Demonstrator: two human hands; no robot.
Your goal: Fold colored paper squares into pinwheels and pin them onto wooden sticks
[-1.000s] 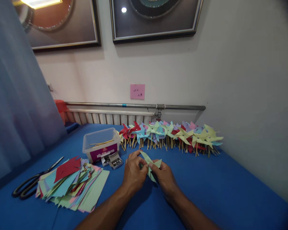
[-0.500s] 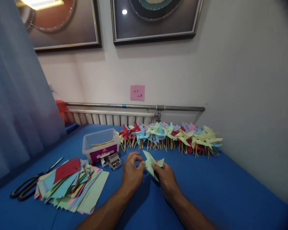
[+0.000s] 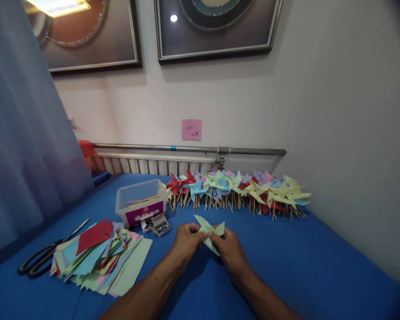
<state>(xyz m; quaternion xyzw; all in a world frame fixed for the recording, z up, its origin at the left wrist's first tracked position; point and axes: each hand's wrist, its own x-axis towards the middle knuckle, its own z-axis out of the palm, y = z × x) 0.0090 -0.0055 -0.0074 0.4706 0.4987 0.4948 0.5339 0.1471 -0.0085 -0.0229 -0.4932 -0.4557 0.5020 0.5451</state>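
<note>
Lowered slightly, both hands, left hand [image 3: 186, 240] and right hand [image 3: 230, 246], pinch the green pinwheel [image 3: 209, 230] between them.

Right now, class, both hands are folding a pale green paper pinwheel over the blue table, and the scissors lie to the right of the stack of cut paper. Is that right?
Not quite. In the head view the scissors lie to the left of the paper stack, not the right. The rest holds: the left hand and right hand hold the pale green pinwheel over the blue table.

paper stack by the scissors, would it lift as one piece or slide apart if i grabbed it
Probably slide apart: the paper stack is loose sheets fanned at odd angles, edges sticking out. They look thin, so likely floppy and light. A push across the blue table would probably spread them further.
</note>
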